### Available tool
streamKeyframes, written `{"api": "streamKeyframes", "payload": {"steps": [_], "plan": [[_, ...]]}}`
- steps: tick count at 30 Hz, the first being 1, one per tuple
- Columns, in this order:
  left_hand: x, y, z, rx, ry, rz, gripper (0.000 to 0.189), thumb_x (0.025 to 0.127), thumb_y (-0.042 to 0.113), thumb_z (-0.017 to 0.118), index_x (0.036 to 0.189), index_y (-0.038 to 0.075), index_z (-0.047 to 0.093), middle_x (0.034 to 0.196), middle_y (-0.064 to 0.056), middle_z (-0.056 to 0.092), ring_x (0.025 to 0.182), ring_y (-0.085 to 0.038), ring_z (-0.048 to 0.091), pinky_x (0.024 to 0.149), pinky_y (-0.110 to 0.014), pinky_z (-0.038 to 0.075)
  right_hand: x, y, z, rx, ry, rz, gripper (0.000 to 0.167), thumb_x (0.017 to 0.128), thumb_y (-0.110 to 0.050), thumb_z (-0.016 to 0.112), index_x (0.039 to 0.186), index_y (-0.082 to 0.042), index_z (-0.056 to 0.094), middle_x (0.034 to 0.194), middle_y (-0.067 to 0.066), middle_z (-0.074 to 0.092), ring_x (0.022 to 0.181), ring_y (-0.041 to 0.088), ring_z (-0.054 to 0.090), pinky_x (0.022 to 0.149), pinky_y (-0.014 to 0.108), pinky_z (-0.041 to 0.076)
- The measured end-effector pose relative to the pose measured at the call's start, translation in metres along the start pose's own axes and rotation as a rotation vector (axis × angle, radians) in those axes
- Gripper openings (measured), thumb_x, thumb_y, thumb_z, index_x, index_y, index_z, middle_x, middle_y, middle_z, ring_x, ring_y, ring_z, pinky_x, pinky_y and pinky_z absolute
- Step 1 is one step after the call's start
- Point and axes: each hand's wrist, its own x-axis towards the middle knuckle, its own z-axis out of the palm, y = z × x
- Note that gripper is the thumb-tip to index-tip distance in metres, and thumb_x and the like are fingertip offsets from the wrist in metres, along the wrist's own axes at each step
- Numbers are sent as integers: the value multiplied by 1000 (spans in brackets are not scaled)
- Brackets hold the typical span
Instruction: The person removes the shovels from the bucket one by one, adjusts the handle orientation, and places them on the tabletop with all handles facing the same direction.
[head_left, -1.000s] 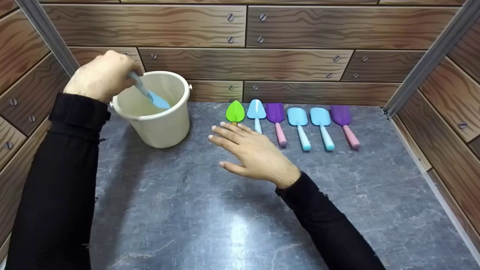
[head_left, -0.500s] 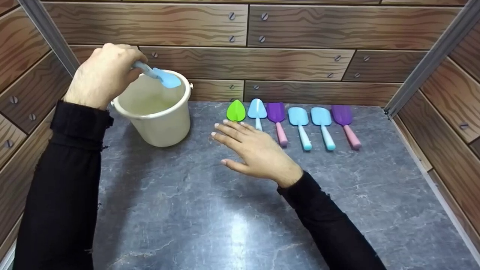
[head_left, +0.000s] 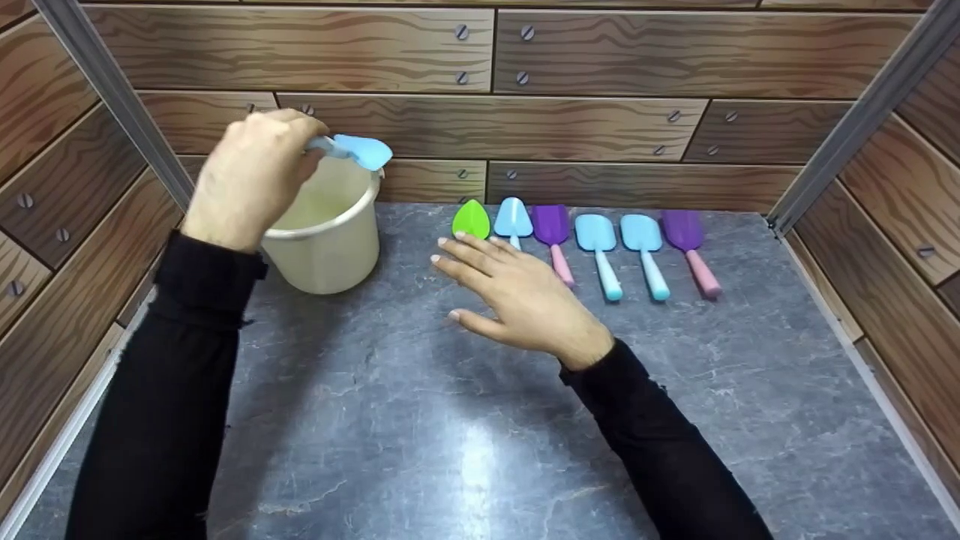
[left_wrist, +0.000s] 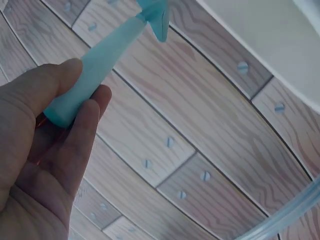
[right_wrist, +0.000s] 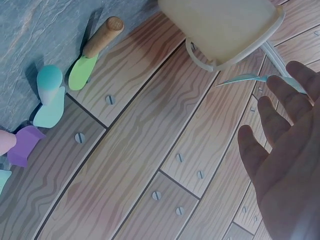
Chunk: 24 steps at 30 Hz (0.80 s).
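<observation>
My left hand (head_left: 255,172) pinches the handle of a light blue toy trowel (head_left: 365,152) between thumb and fingers, above the far rim of a cream bucket (head_left: 330,259). In the left wrist view the trowel's pale blue handle (left_wrist: 100,67) lies along the fingertips. My right hand (head_left: 521,300), palm down with straight spread fingers, hovers over the table and holds nothing. It partly hides the handles of a green trowel (head_left: 471,219) and a blue trowel (head_left: 513,217). The right wrist view shows the green trowel's wooden handle (right_wrist: 104,37).
Right of the hand lie a purple shovel (head_left: 551,223), two blue shovels (head_left: 595,232) and another purple shovel (head_left: 682,229), in a row along the back. Wood-patterned walls (head_left: 600,131) enclose the grey marbled table (head_left: 375,420) at the back and sides.
My left hand has lifted the blue trowel up out of the bucket's mouth and moved it right, towards the bucket's far right rim. The right hand has shifted slightly right and away from me.
</observation>
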Motion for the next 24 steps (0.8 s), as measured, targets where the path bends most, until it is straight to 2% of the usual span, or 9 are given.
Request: {"api": "streamKeyframes", "payload": {"steps": [7,16,24], "plan": [[-1,18,29,-14,60,31,20,109,-3,77,128,-6,82,126,-28,86,113,-50,86,99,-60,74,-3,9,-4,31,-29,66,74,120,-55,62,184,-23,42,191,5,43,180,32,39,148,60,37],[-3,37,66,-12,51,-21,10,113,5,75,112,-4,79,111,-25,86,103,-53,84,88,-65,73,-6,22,-9,21,-43,110,73,121,-57,58,185,-25,40,190,7,44,180,32,38,147,61,37],[-7,48,95,7,62,-18,13,112,8,77,109,-4,80,106,-25,86,98,-53,85,83,-64,73,-9,32,-11,39,-61,151,73,122,-57,56,185,-23,40,192,7,41,182,31,35,148,63,35]]}}
